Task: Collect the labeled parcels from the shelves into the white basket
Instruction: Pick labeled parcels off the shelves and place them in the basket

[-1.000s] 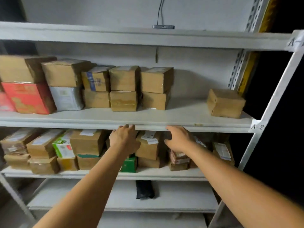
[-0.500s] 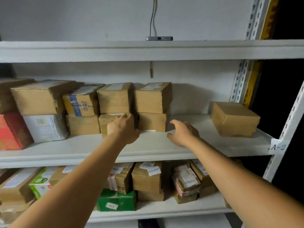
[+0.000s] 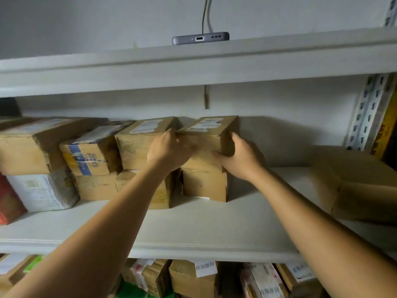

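Hands meet on one labeled parcel (image 3: 211, 127), the top right carton of the stacks on the middle shelf (image 3: 193, 224), where it rests on a plain carton (image 3: 204, 184). The left hand (image 3: 167, 150) curls its fingers over the parcel's upper left front corner, beside a neighbouring labeled carton (image 3: 135, 145). The right hand (image 3: 241, 157) clasps the right side, thumb across the front face, fingers wrapped round the edge. A lone carton (image 3: 354, 181) sits well apart to the right.

Parcel labels (image 3: 211, 123) blurred, none legible.
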